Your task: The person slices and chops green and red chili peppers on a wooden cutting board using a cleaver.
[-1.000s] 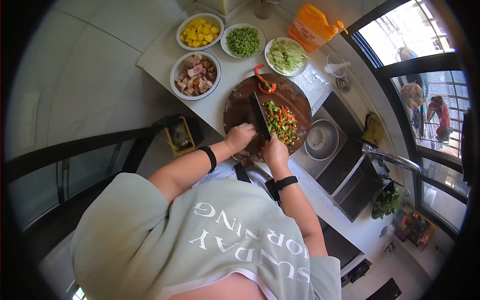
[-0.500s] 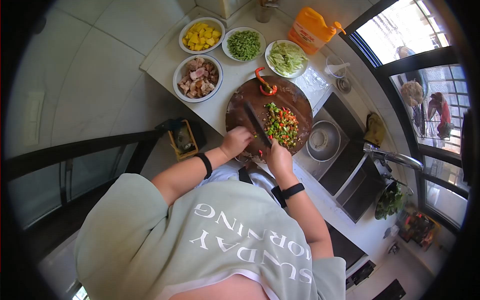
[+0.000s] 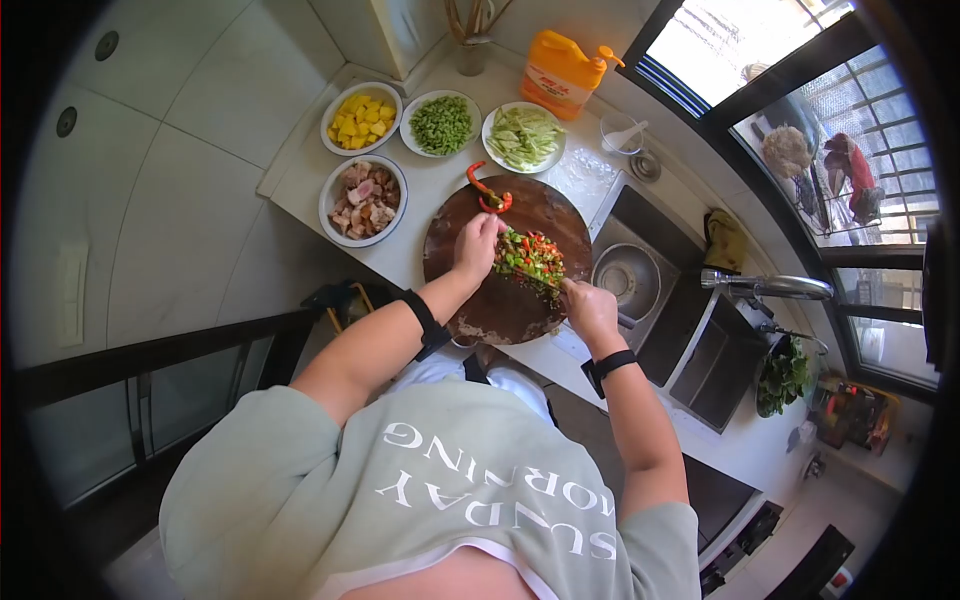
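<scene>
A round wooden chopping board (image 3: 505, 305) bears a heap of chopped red and green peppers (image 3: 532, 255). At the heap's near right side, my right hand (image 3: 592, 310) is closed around the handle of a kitchen knife (image 3: 530, 277). Its blade is seen nearly edge-on, a thin line along the near side of the heap. My left hand (image 3: 478, 248) is at the heap's left edge, fingers bent and drawn together; what they pinch, if anything, is hidden. Beyond it, a whole red chili pepper (image 3: 483, 183) lies curled near the board's far edge.
Behind the board stand a bowl of yellow chunks (image 3: 361, 119), a bowl of meat pieces (image 3: 362, 203), a plate of chopped greens (image 3: 440, 124) and a plate of sliced pale-green vegetable (image 3: 523, 138). An orange jug (image 3: 562, 75) is farther back. A sink with a metal basin (image 3: 627, 282) lies right.
My left hand has moved forward from the board's near left to the heap's left edge. The knife blade, earlier broad and angled across the board, now lies along the heap. The view has shifted.
</scene>
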The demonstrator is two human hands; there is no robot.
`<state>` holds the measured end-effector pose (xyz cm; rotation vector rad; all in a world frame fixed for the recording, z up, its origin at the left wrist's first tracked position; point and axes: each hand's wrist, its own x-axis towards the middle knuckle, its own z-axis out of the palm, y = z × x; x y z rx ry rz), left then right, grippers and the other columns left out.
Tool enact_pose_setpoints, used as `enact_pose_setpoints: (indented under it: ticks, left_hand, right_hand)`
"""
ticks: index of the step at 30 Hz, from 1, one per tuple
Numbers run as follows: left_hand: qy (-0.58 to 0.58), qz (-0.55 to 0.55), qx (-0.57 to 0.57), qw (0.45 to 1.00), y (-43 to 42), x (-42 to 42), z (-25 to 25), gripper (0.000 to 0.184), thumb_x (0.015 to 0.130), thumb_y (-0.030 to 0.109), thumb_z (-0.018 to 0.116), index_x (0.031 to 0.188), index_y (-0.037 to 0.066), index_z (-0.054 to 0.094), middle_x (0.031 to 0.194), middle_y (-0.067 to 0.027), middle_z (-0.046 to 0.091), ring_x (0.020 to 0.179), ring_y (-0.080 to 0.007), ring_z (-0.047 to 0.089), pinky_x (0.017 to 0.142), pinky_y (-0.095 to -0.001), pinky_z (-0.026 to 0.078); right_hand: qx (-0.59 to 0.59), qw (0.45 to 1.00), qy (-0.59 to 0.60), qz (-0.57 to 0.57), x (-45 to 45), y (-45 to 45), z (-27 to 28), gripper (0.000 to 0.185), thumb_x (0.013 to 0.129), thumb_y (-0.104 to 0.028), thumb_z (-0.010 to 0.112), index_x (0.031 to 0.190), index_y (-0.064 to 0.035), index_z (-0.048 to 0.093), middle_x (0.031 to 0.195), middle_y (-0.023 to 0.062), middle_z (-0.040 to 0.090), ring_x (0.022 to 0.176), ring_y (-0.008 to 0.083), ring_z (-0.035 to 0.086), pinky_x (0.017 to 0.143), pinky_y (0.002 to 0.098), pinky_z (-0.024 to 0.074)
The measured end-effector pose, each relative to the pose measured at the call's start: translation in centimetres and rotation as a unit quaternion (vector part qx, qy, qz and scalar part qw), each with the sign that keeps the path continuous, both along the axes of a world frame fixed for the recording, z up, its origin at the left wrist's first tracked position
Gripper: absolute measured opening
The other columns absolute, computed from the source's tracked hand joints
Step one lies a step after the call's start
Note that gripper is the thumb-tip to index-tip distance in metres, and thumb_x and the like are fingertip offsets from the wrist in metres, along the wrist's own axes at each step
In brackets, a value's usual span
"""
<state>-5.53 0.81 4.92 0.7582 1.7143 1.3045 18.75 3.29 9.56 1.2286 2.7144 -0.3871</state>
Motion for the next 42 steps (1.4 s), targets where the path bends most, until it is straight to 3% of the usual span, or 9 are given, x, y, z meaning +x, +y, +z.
enact_pose_setpoints:
  ticks: [2,5,12,19,23,28,35,37,42]
  left_hand:
    - [0.020,-0.001,-0.010,1.000,0.5,0.3,1.0,0.030,0.102,0.025,0.046,0.086,0.006,0.063,0.064,0.0018,0.052,0.057,-0.0076,0.049,0.054,-0.0257,0.041]
    - [0.186,0.026,-0.051,0.981,0.8,-0.3,-1.7,0.025,0.096,0.026,0.052,0.086,0.008,0.066,0.084,-0.0131,0.070,0.085,-0.0342,0.067,0.075,-0.0449,0.050]
    - [0.168,0.034,-0.045,0.984,4.1,-0.2,1.1,0.035,0.097,0.037,0.050,0.090,0.008,0.066,0.090,-0.0154,0.070,0.087,-0.0361,0.066,0.076,-0.0453,0.050]
    - [0.264,-0.004,-0.171,0.949,3.6,-1.4,-1.0,0.033,0.097,0.038,0.050,0.095,0.008,0.064,0.091,-0.0143,0.070,0.089,-0.0366,0.066,0.078,-0.0472,0.050]
    - [0.197,0.015,-0.089,0.976,5.3,-0.1,2.1,0.039,0.096,0.043,0.050,0.094,0.007,0.065,0.092,-0.0154,0.070,0.090,-0.0374,0.065,0.078,-0.0472,0.050]
    - [0.269,0.037,-0.122,0.955,4.6,-0.7,-0.8,0.023,0.094,0.027,0.056,0.093,0.007,0.065,0.088,-0.0167,0.069,0.085,-0.0368,0.066,0.075,-0.0466,0.052]
    - [0.230,0.031,-0.117,0.966,6.5,1.3,1.3,0.030,0.095,0.038,0.054,0.094,0.010,0.064,0.091,-0.0175,0.069,0.089,-0.0395,0.064,0.076,-0.0495,0.050]
    - [0.234,0.039,-0.096,0.967,6.2,1.1,0.4,0.029,0.095,0.037,0.055,0.094,0.009,0.063,0.091,-0.0171,0.069,0.089,-0.0389,0.065,0.076,-0.0495,0.050]
    - [0.252,0.000,-0.084,0.964,5.5,-1.3,-0.9,0.026,0.093,0.033,0.058,0.090,0.008,0.065,0.088,-0.0160,0.069,0.088,-0.0366,0.066,0.076,-0.0481,0.051]
  right_hand:
    - [0.014,0.998,0.048,-0.049,0.0,-0.7,-0.7,0.010,0.088,-0.022,0.062,0.088,-0.0124,0.063,0.073,0.0097,0.065,0.069,0.0321,0.067,0.061,0.0445,0.0526]
    - [0.066,0.996,0.049,-0.045,-1.0,-1.8,-1.6,0.010,0.088,-0.022,0.063,0.087,-0.0118,0.063,0.073,0.0097,0.065,0.068,0.0323,0.066,0.061,0.0450,0.0524]
    - [0.001,0.992,0.093,-0.088,-0.4,-0.3,0.4,0.010,0.087,-0.023,0.064,0.087,-0.0126,0.064,0.077,0.0098,0.068,0.069,0.0314,0.067,0.064,0.0447,0.0528]
    - [0.026,0.997,0.048,-0.060,-1.2,-0.9,-0.5,0.011,0.085,-0.023,0.066,0.090,-0.0132,0.065,0.077,0.0120,0.068,0.071,0.0346,0.067,0.065,0.0460,0.0526]
    - [-0.014,0.991,0.071,-0.112,-0.8,0.0,-0.4,0.015,0.085,-0.025,0.068,0.094,-0.0140,0.064,0.079,0.0107,0.068,0.074,0.0336,0.067,0.063,0.0457,0.0523]
    - [0.060,0.993,0.027,-0.094,-2.1,-1.1,-1.7,0.013,0.085,-0.024,0.066,0.090,-0.0128,0.061,0.078,0.0097,0.068,0.072,0.0350,0.067,0.061,0.0474,0.0518]
    - [-0.052,0.987,0.077,-0.130,-0.8,-1.7,-0.1,0.012,0.088,-0.024,0.064,0.092,-0.0122,0.061,0.077,0.0129,0.068,0.073,0.0356,0.067,0.061,0.0477,0.0511]
    - [0.052,0.988,0.081,-0.123,-1.3,-1.5,-1.5,0.010,0.086,-0.017,0.062,0.096,-0.0146,0.063,0.071,0.0105,0.066,0.064,0.0323,0.068,0.054,0.0440,0.0519]
    - [0.029,0.992,0.034,-0.117,-2.2,-2.0,-1.0,0.012,0.087,-0.018,0.061,0.097,-0.0130,0.062,0.075,0.0117,0.067,0.069,0.0332,0.068,0.058,0.0457,0.0525]
